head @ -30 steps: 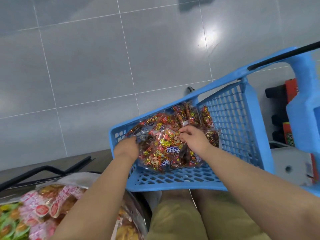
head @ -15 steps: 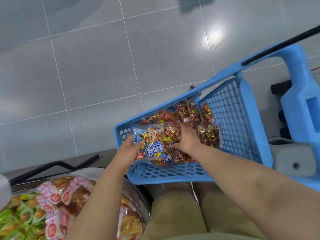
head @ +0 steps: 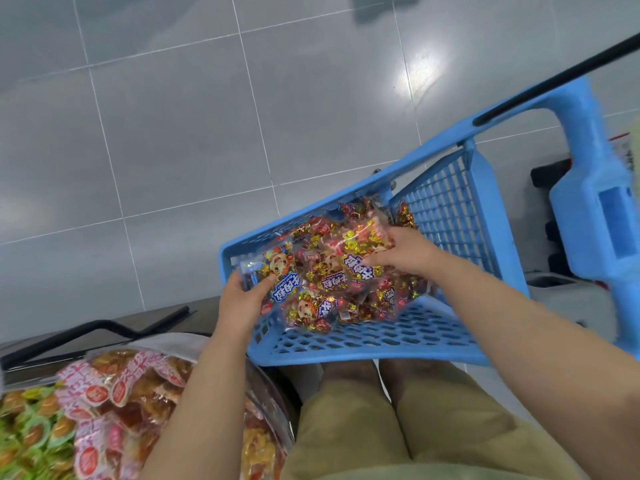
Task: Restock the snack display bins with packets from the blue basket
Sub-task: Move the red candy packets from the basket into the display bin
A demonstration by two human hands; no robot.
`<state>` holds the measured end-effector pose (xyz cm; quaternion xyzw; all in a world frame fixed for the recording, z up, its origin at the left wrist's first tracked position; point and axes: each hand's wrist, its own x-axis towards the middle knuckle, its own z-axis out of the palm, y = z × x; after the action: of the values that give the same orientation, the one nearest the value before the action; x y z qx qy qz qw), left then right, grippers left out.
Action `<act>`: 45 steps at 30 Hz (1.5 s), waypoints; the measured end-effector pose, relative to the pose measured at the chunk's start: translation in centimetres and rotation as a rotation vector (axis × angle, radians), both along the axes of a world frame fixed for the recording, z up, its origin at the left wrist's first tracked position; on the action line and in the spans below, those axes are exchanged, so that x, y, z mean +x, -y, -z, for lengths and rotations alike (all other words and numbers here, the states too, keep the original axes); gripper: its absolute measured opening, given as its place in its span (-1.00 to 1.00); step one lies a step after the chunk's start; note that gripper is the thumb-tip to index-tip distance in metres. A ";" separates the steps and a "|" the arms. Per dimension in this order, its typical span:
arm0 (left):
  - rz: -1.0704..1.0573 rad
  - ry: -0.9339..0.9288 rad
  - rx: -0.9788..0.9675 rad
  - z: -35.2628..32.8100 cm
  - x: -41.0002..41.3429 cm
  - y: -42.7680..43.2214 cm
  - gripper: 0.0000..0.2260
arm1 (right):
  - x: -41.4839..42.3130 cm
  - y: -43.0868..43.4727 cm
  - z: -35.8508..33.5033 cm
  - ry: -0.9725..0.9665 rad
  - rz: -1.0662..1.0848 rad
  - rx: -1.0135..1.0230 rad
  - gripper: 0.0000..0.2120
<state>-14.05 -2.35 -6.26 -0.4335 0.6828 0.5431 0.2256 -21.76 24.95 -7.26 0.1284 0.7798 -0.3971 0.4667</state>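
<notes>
Head view: blue basket [head: 346,351] tilted, sitting in front of the person's knees, khaki shorts [head: 381,427] below it. Heap of snack packets [head: 349,306] inside. Left hand [head: 242,299] grips cartoon-face packet [head: 278,271] at the basket's left edge, thumb on top. Right hand [head: 405,252] pinches gold-candy packet [head: 363,242], raised over the heap near the mesh side wall. Black handle [head: 554,81] runs along the far rim. Lower left: pink-labelled packets [head: 114,393] and green-wrapped snacks [head: 27,431], blurred. Grey tiled floor [head: 173,133] behind
</notes>
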 end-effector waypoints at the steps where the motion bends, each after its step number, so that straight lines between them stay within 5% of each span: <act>1: -0.009 0.016 0.049 0.1 -0.2 -0.2 -0.83 | -0.3 -0.5 -0.9 0.029 0.074 -0.067 -0.65; 5: -0.087 0.093 0.344 0.3 -0.9 -1.8 -0.68 | -0.3 0.9 -3.0 0.114 0.046 -0.217 -0.72; 9: -0.225 0.074 0.565 -0.3 -1.5 -3.8 -0.40 | 1.8 4.3 -1.8 0.103 0.033 -0.147 -0.56; 15: -0.144 0.106 0.372 0.8 -0.7 -4.9 -0.52 | 4.2 4.3 -0.5 0.031 -0.091 -0.267 -0.82; 18: -0.189 0.134 0.351 1.5 -0.4 -5.1 -0.55 | 3.8 0.5 1.3 -0.258 0.020 0.121 -0.77; 21: -0.207 0.152 0.358 2.0 0.0 -5.1 -0.53 | 3.6 -3.6 2.8 -0.162 -0.478 0.438 -0.43; 24: -0.227 0.160 0.365 2.1 0.2 -5.4 -0.51 | 4.1 -5.0 4.0 -0.054 -0.738 0.433 -0.30; 37: -0.358 0.090 0.278 0.8 5.5 -6.8 -0.67 | 5.2 -5.3 5.0 -0.062 -0.918 0.362 -0.63; 40: -0.422 0.055 0.207 -1.2 7.9 -7.6 -0.66 | 4.8 -5.7 2.8 -0.111 -0.823 0.270 -0.56; 45: -0.613 -0.026 0.153 -6.6 11.5 -8.6 -0.59 | 3.8 -5.8 -4.2 -0.243 -0.269 -0.025 -0.63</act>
<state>-2.53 6.29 0.37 -0.5938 0.4804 0.6411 0.0747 -17.91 30.71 -3.05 -0.0316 0.8356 -0.3532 0.4195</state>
